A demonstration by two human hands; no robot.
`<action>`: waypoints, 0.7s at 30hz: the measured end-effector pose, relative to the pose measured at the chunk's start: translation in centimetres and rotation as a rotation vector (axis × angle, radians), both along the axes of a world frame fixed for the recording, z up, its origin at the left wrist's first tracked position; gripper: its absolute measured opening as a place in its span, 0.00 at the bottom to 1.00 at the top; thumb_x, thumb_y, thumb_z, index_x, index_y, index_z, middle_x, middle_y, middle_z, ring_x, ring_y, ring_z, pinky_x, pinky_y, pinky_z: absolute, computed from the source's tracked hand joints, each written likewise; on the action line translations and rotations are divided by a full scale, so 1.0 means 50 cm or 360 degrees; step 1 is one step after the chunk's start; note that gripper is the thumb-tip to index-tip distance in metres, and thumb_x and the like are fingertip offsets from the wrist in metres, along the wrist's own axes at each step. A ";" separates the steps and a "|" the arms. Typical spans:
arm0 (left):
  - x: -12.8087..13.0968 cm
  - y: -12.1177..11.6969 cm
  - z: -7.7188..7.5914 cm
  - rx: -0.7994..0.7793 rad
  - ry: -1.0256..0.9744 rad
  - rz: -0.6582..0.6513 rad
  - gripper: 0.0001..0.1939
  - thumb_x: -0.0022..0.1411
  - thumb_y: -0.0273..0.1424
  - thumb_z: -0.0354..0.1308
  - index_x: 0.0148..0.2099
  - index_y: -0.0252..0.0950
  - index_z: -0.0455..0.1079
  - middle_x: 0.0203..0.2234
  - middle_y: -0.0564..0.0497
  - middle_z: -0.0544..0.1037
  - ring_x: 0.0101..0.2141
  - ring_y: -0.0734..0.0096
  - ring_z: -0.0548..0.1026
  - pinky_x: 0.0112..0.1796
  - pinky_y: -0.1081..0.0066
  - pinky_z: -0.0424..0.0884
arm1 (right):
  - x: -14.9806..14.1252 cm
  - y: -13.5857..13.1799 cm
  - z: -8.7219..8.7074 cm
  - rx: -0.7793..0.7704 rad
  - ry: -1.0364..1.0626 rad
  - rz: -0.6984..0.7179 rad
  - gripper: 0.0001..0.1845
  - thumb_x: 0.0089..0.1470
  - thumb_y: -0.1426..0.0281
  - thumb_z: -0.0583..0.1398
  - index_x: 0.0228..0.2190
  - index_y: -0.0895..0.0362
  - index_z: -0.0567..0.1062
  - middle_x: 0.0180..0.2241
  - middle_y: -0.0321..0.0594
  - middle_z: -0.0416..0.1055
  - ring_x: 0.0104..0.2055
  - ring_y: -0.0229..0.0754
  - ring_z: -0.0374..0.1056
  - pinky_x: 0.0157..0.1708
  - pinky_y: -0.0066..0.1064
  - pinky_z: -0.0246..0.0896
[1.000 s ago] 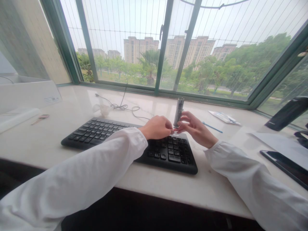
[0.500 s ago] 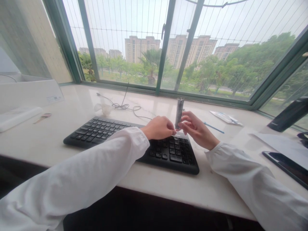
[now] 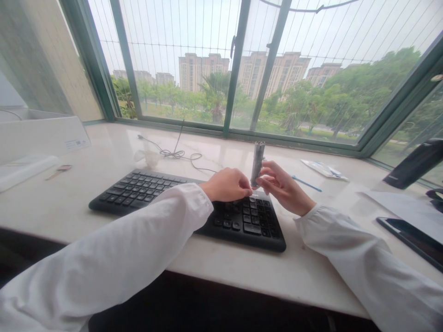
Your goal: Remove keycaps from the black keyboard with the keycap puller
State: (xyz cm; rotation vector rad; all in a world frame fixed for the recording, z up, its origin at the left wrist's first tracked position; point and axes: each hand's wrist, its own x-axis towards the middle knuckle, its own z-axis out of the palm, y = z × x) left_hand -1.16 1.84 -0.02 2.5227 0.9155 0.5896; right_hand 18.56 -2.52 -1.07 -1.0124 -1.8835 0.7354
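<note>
A black keyboard (image 3: 138, 191) lies on the white counter, turned slightly. Over its right part, my left hand (image 3: 228, 184) has thumb and fingers pinched together; what they hold, if anything, is too small to make out. My right hand (image 3: 284, 186) is closed around the lower part of a slim dark grey object with a shiny top (image 3: 258, 161), kept nearly upright above the keyboard's far right edge. My left fingertips are close to the lower end of this object. Some keys lie hidden under my left hand and sleeve.
Behind the keyboard lies a coiled black cable (image 3: 176, 152) beside a crumpled clear wrapper (image 3: 150, 159). A blue stick (image 3: 306, 183) and a small packet (image 3: 323, 169) lie to the right, with a phone (image 3: 411, 240) and paper (image 3: 404, 212). A white box (image 3: 44, 131) stands left; windows line the back.
Both hands keep nearly the same pose, and the grey object stays upright in my right hand. The view has shifted very slightly.
</note>
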 end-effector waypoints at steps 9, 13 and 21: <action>-0.001 -0.006 0.003 0.0071 -0.0097 0.0008 0.09 0.55 0.36 0.60 0.33 0.38 0.79 0.28 0.53 0.80 0.30 0.71 0.73 0.31 0.75 0.65 | -0.018 -0.020 0.028 -0.0245 0.0218 -0.0032 0.24 0.57 0.47 0.55 0.42 0.53 0.68 0.37 0.41 0.71 0.34 0.41 0.71 0.26 0.29 0.63; 0.002 -0.012 0.007 0.0072 -0.0088 0.0035 0.09 0.54 0.36 0.60 0.31 0.38 0.79 0.25 0.53 0.79 0.28 0.71 0.73 0.30 0.74 0.64 | -0.025 -0.027 0.042 -0.0234 0.0087 -0.0100 0.26 0.58 0.45 0.53 0.37 0.55 0.73 0.36 0.43 0.72 0.34 0.42 0.70 0.26 0.29 0.64; -0.001 -0.004 0.003 0.0001 -0.0085 0.0043 0.10 0.54 0.37 0.60 0.31 0.38 0.79 0.23 0.53 0.78 0.28 0.70 0.73 0.28 0.73 0.63 | -0.013 -0.021 0.026 -0.0150 -0.0143 -0.0031 0.20 0.53 0.53 0.63 0.41 0.54 0.73 0.37 0.42 0.73 0.35 0.42 0.70 0.28 0.29 0.66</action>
